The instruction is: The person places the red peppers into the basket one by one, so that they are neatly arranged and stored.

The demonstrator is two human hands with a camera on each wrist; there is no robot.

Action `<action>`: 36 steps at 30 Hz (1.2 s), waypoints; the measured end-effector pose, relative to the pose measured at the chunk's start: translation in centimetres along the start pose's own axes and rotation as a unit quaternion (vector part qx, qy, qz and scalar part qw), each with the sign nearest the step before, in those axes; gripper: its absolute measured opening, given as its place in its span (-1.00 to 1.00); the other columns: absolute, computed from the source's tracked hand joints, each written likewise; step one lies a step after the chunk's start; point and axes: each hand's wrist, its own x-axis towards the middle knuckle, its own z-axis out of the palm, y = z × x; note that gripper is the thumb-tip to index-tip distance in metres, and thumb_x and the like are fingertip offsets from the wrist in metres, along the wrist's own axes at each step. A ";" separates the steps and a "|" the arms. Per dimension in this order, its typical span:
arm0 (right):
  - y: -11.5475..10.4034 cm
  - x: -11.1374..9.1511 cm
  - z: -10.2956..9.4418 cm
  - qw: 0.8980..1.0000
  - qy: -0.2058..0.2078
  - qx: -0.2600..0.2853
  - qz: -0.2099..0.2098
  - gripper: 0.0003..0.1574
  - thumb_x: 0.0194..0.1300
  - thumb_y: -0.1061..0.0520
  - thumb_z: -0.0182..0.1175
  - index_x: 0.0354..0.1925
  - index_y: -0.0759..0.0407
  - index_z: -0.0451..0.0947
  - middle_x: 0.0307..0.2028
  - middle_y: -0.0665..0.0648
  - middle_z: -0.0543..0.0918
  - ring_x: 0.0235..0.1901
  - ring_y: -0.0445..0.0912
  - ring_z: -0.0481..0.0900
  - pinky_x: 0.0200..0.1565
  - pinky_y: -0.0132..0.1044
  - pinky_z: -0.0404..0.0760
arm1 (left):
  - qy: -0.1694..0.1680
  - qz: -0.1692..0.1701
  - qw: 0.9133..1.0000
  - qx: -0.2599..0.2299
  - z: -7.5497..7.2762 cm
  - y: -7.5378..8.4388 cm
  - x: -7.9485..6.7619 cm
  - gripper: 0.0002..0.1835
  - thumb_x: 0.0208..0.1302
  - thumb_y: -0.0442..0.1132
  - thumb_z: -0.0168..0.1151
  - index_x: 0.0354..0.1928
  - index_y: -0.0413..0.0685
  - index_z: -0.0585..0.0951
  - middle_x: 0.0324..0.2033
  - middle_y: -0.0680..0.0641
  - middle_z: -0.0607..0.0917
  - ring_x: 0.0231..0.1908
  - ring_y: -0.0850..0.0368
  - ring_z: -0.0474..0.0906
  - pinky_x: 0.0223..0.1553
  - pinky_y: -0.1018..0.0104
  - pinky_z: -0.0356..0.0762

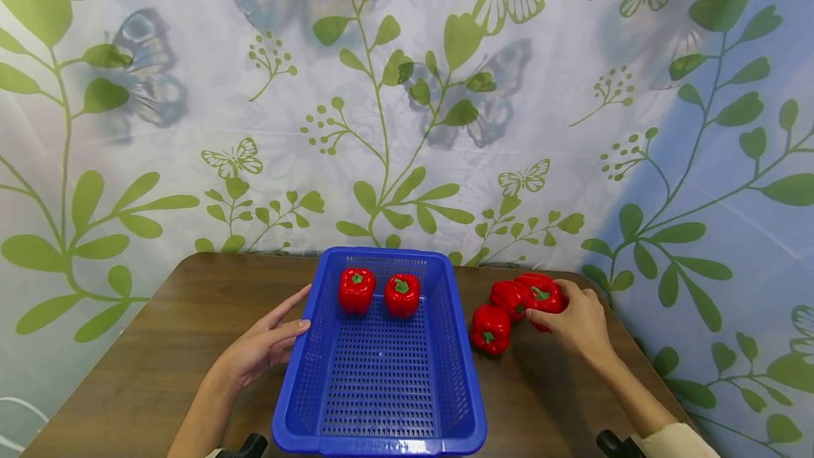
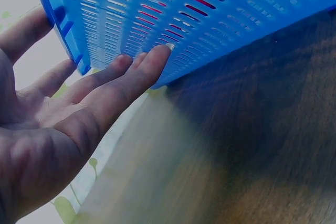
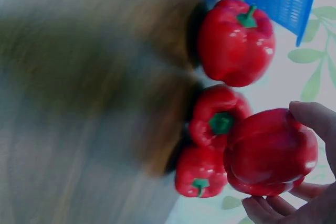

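A blue plastic basket point(image 1: 381, 373) holds two red bell peppers, one at the left point(image 1: 357, 291) and one at the right point(image 1: 402, 295), near its far end. My left hand point(image 1: 267, 345) touches the basket's left side; in the left wrist view its fingers point(image 2: 126, 80) extend fairly straight along the slotted outer wall. To the right of the basket, my right hand point(image 1: 580, 320) holds a red bell pepper point(image 3: 273, 150) between thumb and fingers. Beside it are three more red bell peppers, the nearest point(image 1: 490, 329) close to the basket, the others point(image 3: 218, 116) point(image 3: 199, 174) partly behind the held one.
The brown wooden table point(image 1: 159, 366) lies under everything. Behind it hangs a pale curtain point(image 1: 394, 126) printed with green leaves and butterflies, close to the table's far edge. A white cable point(image 1: 22, 408) shows at the lower left.
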 end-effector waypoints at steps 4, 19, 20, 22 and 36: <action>-1.2 0.2 -0.6 1.000 0.011 0.013 -0.007 0.00 0.13 -0.19 0.48 0.32 0.37 0.40 0.07 0.47 0.58 0.06 0.30 0.42 -0.07 0.24 0.54 | 0.003 -0.002 1.000 0.002 0.0 0.1 0.0 -0.26 0.58 -0.23 -0.02 0.63 0.35 -0.07 0.38 -0.38 0.43 0.25 -0.27 0.56 0.15 -0.06 0.62; -6.7 1.1 -0.8 0.997 -0.036 0.072 -0.006 0.00 0.14 -0.31 0.45 0.35 0.19 0.42 0.12 0.37 0.64 0.12 0.25 0.58 0.01 0.14 0.64 | 0.001 -0.003 1.000 0.004 -0.2 0.0 0.1 -0.25 0.58 -0.22 -0.01 0.63 0.37 -0.08 0.37 -0.39 0.44 0.26 -0.27 0.55 0.16 -0.06 0.61; -7.1 1.2 -0.8 0.996 -0.039 0.077 -0.006 0.00 0.14 -0.32 0.45 0.35 0.18 0.41 0.12 0.36 0.65 0.11 0.23 0.60 0.00 0.12 0.65 | 0.001 -0.003 1.000 0.005 -0.2 0.0 0.1 -0.25 0.58 -0.21 -0.01 0.63 0.37 -0.08 0.37 -0.39 0.45 0.26 -0.27 0.55 0.16 -0.06 0.61; -7.9 1.3 -0.9 0.995 -0.046 0.088 -0.003 0.02 0.13 -0.32 0.45 0.37 0.16 0.40 0.12 0.35 0.66 0.10 0.21 0.62 -0.01 0.08 0.67 | 0.000 -0.002 1.000 0.004 -0.1 0.0 0.1 -0.25 0.58 -0.22 -0.01 0.63 0.36 -0.08 0.37 -0.38 0.45 0.26 -0.27 0.55 0.16 -0.06 0.61; -13.5 1.6 0.1 0.985 -0.090 0.149 -0.016 0.03 0.11 -0.26 0.49 0.41 0.07 0.35 0.14 0.26 0.66 0.06 0.11 0.67 -0.02 -0.01 0.71 | -0.002 -0.002 1.000 -0.002 -0.2 0.1 0.1 -0.25 0.58 -0.22 -0.01 0.63 0.36 -0.09 0.37 -0.37 0.45 0.27 -0.27 0.54 0.16 -0.05 0.62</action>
